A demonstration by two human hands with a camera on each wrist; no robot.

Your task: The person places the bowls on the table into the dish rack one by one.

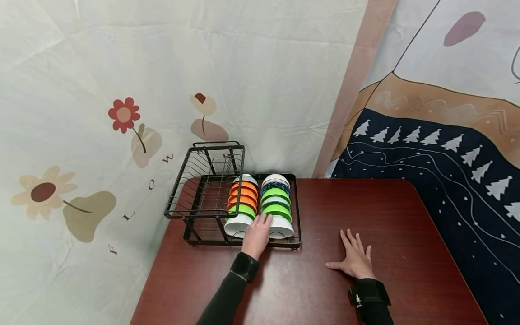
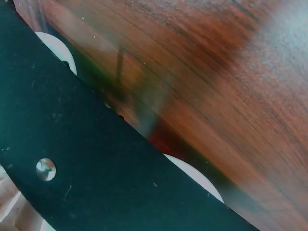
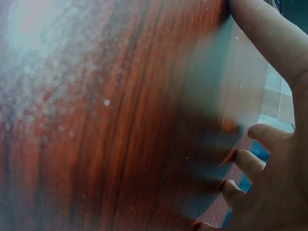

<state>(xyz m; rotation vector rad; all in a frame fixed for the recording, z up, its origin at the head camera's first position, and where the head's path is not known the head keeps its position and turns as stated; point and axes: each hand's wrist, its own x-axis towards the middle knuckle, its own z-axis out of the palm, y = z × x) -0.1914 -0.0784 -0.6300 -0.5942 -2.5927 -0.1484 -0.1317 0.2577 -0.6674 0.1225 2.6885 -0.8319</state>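
Observation:
My left hand (image 1: 257,234) reaches over the front edge of a black wire dish rack (image 1: 298,207). Its fingertips are at the left side of the front white bowl (image 1: 281,228) in the right-hand row; the thumb is hidden, so I cannot tell whether it grips the bowl. Another white bowl (image 1: 235,225) stands at the front of the left row, close to the same hand. Behind them are green bowls (image 1: 277,211) and orange bowls (image 1: 246,200), all on edge. To the right, my right hand (image 1: 354,258) is spread with fingers apart at the tabletop, holding nothing.
The rack's raised upper basket (image 1: 203,212) overhangs the left part of its lower tray. Under everything is a reddish-brown table (image 1: 325,298). A pale printed cloth (image 1: 268,90) hangs behind, and a dark blue tree-patterned one (image 1: 430,180) borders the right edge.

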